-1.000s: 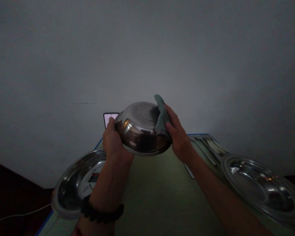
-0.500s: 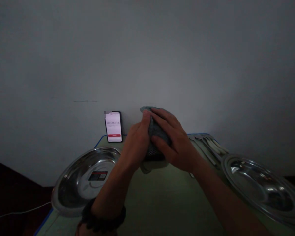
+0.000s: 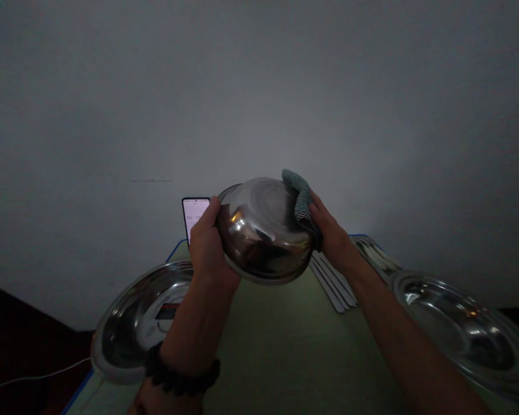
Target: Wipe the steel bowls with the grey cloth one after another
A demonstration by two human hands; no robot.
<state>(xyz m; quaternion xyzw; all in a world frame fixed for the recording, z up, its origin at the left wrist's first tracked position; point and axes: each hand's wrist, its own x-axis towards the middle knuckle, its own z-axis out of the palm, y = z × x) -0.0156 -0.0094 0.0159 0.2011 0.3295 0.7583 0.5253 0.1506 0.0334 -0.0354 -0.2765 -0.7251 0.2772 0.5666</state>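
Above the table, a shiny metal bowl [image 3: 259,230] is held up with its rounded underside turned toward me. My left hand [image 3: 210,245] grips its left edge, thumb on the outer wall and the other fingers hidden behind. Over the bowl's right side lies a folded grey-green cloth [image 3: 301,199]. My right hand [image 3: 331,233] is closed on this cloth and presses it against the bowl wall and rim. The fingers behind the cloth are partly hidden.
A wide metal basin [image 3: 125,323] with a dark label stands on the left of the green table [image 3: 263,351]. Another metal basin [image 3: 462,328] is at the right. Flat-handled utensils [image 3: 333,282] and white-handled ones [image 3: 378,256] lie behind. A phone [image 3: 194,213] leans against the wall.
My hands, close together around the cloth before, have moved apart. The bowl's underside now shows between them. The cloth has shifted right with my right hand, uncovering more of the flat-handled utensils.
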